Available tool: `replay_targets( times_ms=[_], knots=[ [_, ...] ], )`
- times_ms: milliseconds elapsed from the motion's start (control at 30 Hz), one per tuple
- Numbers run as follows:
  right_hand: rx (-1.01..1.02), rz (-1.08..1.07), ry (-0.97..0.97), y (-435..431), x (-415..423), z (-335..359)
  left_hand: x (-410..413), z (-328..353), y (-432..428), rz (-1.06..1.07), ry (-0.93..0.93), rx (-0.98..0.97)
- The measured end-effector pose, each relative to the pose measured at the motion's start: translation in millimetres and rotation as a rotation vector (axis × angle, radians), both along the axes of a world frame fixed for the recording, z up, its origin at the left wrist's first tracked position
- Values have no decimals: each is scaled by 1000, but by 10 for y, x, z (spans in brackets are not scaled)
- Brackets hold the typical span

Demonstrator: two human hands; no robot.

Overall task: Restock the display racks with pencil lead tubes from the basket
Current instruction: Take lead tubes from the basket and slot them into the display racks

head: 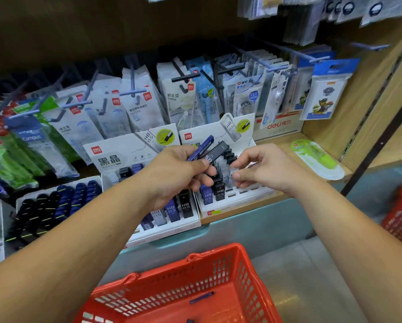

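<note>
The left hand clamps its fingers on a blue plastic lead tube and a black lead tube, held as ready stock. The right hand pinches a clear tube upright, seemingly seating it in the white cardboard rack. One more blue tube lies in the red plastic basket.

Left display rack header: "deli", "黑晶", "HB 0.5". Racked tubes, centre: "HB 0.5". Held black tube: "0.5". White box, right: "deli 得力". Blue packet, left: "Campus".
</note>
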State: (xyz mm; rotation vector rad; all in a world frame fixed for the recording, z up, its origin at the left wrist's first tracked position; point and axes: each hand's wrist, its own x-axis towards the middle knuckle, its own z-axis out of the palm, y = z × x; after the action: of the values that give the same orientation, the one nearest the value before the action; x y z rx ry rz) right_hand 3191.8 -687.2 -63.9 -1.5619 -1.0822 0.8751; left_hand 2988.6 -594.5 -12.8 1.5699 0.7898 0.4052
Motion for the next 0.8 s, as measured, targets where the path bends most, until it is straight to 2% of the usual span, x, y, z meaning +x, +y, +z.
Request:
replay_targets(
  times_ms=[233,567,700,800],
  knots=[
    [1,18,-48,13,-29,2,-19,13,-19,85,-33,-63],
    [-73,12,-276,60,-92,-74,-20,34,-54,144,-21,-39],
    [71,-116,-101,-12,-57,99,-32,36,-68,106,-16,-42],
    [120,-72,-17,-32,-84,246,-19,38,-83,71,-22,-27]
  ],
)
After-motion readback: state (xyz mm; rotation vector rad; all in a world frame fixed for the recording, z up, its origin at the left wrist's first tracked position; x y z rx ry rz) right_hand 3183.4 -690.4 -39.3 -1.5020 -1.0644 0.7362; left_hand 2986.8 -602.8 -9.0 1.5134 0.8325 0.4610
